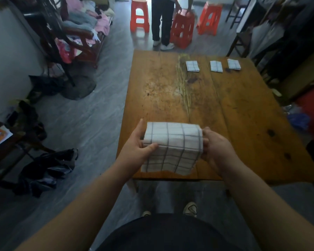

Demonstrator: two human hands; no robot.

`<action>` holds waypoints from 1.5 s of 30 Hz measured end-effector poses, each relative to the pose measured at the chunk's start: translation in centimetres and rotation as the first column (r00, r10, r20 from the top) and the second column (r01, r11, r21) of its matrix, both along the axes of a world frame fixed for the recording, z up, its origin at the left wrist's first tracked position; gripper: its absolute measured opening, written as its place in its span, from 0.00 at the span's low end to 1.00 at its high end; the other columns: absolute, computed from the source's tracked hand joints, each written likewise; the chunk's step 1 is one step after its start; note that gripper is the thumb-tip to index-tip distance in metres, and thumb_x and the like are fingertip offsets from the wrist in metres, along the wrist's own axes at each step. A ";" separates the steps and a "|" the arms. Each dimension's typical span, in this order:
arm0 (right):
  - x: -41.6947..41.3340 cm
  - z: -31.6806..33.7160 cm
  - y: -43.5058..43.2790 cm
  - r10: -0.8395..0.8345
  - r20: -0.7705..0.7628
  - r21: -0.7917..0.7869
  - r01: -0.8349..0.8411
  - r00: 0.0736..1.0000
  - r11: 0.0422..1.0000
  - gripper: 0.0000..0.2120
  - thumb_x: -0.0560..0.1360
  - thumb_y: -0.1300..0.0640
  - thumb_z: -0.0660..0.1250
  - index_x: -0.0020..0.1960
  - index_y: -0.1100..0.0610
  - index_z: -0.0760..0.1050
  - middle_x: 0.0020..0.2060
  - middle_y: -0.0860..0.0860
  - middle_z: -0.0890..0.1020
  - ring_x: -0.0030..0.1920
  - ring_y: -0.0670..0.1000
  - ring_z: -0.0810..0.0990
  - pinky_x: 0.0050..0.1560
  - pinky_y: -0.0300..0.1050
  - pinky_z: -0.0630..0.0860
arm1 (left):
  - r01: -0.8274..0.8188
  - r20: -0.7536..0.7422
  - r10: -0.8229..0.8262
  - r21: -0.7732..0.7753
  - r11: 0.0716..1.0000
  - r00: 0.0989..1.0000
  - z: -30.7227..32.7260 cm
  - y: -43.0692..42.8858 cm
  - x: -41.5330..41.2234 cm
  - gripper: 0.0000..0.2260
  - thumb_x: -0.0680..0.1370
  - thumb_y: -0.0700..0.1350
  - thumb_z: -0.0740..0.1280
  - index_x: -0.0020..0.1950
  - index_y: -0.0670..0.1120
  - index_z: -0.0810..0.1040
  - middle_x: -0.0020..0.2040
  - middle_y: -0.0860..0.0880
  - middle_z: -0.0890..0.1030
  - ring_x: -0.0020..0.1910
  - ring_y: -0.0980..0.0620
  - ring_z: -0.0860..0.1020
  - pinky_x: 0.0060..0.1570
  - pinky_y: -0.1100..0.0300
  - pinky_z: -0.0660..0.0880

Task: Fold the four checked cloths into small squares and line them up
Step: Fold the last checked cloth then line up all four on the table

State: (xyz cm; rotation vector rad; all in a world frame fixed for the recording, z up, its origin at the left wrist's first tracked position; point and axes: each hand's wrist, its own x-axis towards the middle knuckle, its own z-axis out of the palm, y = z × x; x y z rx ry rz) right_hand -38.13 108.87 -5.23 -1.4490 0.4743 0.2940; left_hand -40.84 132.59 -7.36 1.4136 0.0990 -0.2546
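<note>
A white cloth with grey checks (pixel 172 147) is held above the near edge of the wooden table (pixel 243 115), folded over so its lower part hangs down. My left hand (pixel 138 144) grips its left end, thumb on top. My right hand (pixel 216 144) grips its right end. Three folded checked cloths lie in a row at the table's far right: one (pixel 192 66), a second (pixel 216 66), a third (pixel 234 64).
A person stands beyond the table among red plastic stools (pixel 182 29). A wooden chair piled with clothes (pixel 83 28) is at the far left. Dark bags (pixel 47 169) lie on the grey floor to the left. Clutter lines the right side.
</note>
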 end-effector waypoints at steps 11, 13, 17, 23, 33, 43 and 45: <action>-1.5 -3.3 -0.2 0.130 -0.138 -0.150 -0.151 0.982 0.977 0.12 0.84 0.50 0.61 0.66 0.49 0.74 0.57 0.58 0.82 0.55 0.57 0.83 0.51 0.51 0.81 | 0.041 -0.119 0.009 0.409 0.911 0.993 -2.2 1.2 0.5 0.10 0.77 0.47 0.73 0.56 0.59 0.81 0.55 0.50 0.81 0.53 0.51 0.80 0.54 0.49 0.82; -1.6 -3.2 -0.4 0.157 -0.069 -0.180 -0.167 0.985 0.969 0.07 0.82 0.54 0.65 0.58 0.51 0.79 0.56 0.57 0.83 0.54 0.55 0.84 0.52 0.50 0.82 | -0.005 -0.104 0.054 0.424 0.906 0.993 -2.4 1.3 0.6 0.06 0.77 0.46 0.73 0.51 0.56 0.83 0.52 0.49 0.82 0.52 0.48 0.81 0.52 0.47 0.82; -1.7 -2.6 -0.5 0.207 0.011 -0.254 -0.197 0.978 0.947 0.05 0.80 0.57 0.67 0.54 0.54 0.81 0.51 0.52 0.85 0.54 0.52 0.83 0.56 0.52 0.83 | -0.022 -0.131 0.075 0.362 0.932 0.989 -2.4 1.3 0.9 0.05 0.77 0.45 0.73 0.47 0.56 0.85 0.51 0.49 0.83 0.54 0.47 0.80 0.50 0.47 0.82; -1.5 -2.6 -0.2 0.158 0.115 -0.318 -0.114 0.981 0.941 0.05 0.80 0.57 0.68 0.53 0.52 0.81 0.49 0.49 0.85 0.54 0.51 0.83 0.55 0.53 0.83 | -0.059 -0.187 0.111 0.263 0.963 0.976 -1.7 0.9 1.0 0.03 0.77 0.45 0.73 0.48 0.53 0.85 0.53 0.47 0.82 0.55 0.46 0.80 0.52 0.47 0.82; -1.6 -2.8 0.2 0.255 0.172 -0.525 -0.131 0.951 0.841 0.05 0.80 0.58 0.68 0.55 0.52 0.80 0.50 0.46 0.83 0.54 0.46 0.81 0.52 0.45 0.81 | -0.120 -0.110 0.178 0.405 0.906 0.978 -2.5 1.0 1.3 0.04 0.77 0.43 0.73 0.50 0.51 0.85 0.50 0.51 0.83 0.53 0.52 0.80 0.52 0.55 0.81; -1.4 -3.4 0.5 0.399 0.178 -0.710 -0.164 0.899 0.685 0.04 0.80 0.57 0.68 0.53 0.49 0.79 0.47 0.43 0.82 0.51 0.43 0.80 0.50 0.43 0.81 | -0.074 -0.037 0.115 0.573 0.816 0.993 -3.3 1.7 1.0 0.05 0.78 0.48 0.72 0.52 0.56 0.83 0.49 0.57 0.81 0.51 0.58 0.78 0.45 0.65 0.76; -1.5 -3.2 0.5 0.411 0.194 -0.733 -0.146 0.891 0.664 0.04 0.80 0.57 0.67 0.52 0.50 0.79 0.47 0.43 0.81 0.50 0.44 0.80 0.50 0.44 0.81 | -0.079 -0.011 0.106 0.600 0.796 0.994 -3.5 1.8 0.9 0.04 0.78 0.49 0.72 0.51 0.58 0.83 0.47 0.58 0.82 0.49 0.59 0.78 0.42 0.67 0.74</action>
